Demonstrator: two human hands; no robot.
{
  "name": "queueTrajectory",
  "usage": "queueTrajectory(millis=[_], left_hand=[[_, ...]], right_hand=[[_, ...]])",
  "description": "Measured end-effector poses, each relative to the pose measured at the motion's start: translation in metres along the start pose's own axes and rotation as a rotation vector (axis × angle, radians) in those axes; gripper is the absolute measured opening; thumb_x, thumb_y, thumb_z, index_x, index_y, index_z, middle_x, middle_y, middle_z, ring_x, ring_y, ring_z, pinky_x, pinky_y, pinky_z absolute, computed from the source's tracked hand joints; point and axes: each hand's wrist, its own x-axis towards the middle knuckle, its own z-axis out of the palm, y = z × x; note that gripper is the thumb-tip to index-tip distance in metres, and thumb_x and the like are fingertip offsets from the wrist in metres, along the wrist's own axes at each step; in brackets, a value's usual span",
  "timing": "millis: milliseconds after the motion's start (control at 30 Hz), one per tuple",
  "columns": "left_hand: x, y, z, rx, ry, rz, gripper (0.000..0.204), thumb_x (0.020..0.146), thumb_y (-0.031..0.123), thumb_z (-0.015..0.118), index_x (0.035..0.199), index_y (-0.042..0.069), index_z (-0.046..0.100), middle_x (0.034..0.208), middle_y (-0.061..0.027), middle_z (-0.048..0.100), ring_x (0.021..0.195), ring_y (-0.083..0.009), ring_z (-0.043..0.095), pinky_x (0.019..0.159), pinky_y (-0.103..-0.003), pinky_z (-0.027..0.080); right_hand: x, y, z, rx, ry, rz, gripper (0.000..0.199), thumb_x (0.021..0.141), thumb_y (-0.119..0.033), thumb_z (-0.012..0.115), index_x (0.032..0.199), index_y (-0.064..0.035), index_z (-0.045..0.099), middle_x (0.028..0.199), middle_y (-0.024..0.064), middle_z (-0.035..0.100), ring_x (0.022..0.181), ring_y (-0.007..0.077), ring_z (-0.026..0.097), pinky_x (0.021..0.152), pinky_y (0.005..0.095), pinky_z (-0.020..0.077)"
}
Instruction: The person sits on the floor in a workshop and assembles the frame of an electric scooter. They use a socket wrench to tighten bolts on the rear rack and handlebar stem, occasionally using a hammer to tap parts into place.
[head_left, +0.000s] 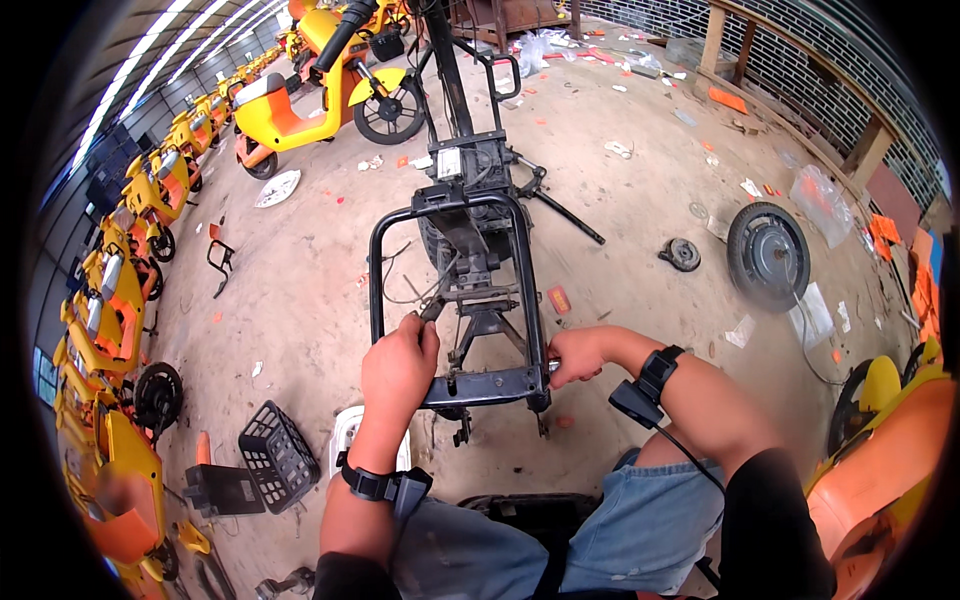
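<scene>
A stripped black scooter frame (372, 265) stands in front of me, its rear loop of tube toward me. Over the left side of this loop is my left hand (396, 362), fingers curled closed with the thumb up. A dark piece (432, 308) sticks out of that fist beside thin loose wires; its kind is unclear. My right hand (580, 354) is closed at the loop's right tube, with a small shiny metal piece (553, 367) at its fingertips. Between the hands runs the black crossbar (485, 387) of the loop.
A motor wheel (768, 255) with a cable and a small round dark part (682, 254) lie at right. Black plastic crate (278, 455) and white basin (345, 430) sit at left. Yellow scooters (290, 115) line the left; an orange-yellow body (870, 480) stands close at right. Litter dots the floor.
</scene>
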Motion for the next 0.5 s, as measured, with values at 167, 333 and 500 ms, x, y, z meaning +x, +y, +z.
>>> queueTrajectory(millis=[167, 333, 500], left_hand=[[0.000, 0.002, -0.004, -0.035, -0.045, -0.031, 0.025, 0.096, 0.028, 0.061, 0.084, 0.006, 0.062, 0.068, -0.0182, 0.066, 0.064, -0.0401, 0.066, 0.059, -0.050, 0.053], [0.001, -0.002, 0.002, -0.059, -0.033, -0.018, 0.028, 0.097, 0.032, 0.061, 0.086, 0.006, 0.065, 0.065, -0.0179, 0.065, 0.065, -0.0409, 0.066, 0.061, -0.050, 0.052], [0.001, -0.001, -0.002, -0.048, -0.046, 0.002, 0.026, 0.097, 0.029, 0.060, 0.084, 0.006, 0.061, 0.069, -0.0183, 0.066, 0.065, -0.0403, 0.066, 0.060, -0.050, 0.052]], right_hand=[[0.008, 0.007, 0.014, -0.237, 0.205, -0.104, 0.041, 0.081, -0.028, 0.069, 0.118, -0.0115, 0.073, 0.084, 0.0159, 0.072, 0.067, 0.0294, 0.068, 0.062, 0.0417, 0.0543], [-0.003, -0.005, 0.015, -0.313, 0.243, -0.088, 0.040, 0.081, -0.028, 0.068, 0.118, -0.0135, 0.073, 0.096, 0.0185, 0.074, 0.088, 0.0354, 0.070, 0.078, 0.0437, 0.0554], [-0.009, -0.015, 0.015, -0.343, 0.217, -0.051, 0.040, 0.079, -0.028, 0.068, 0.116, -0.0142, 0.074, 0.099, 0.0187, 0.073, 0.092, 0.0372, 0.069, 0.082, 0.0447, 0.0549]])
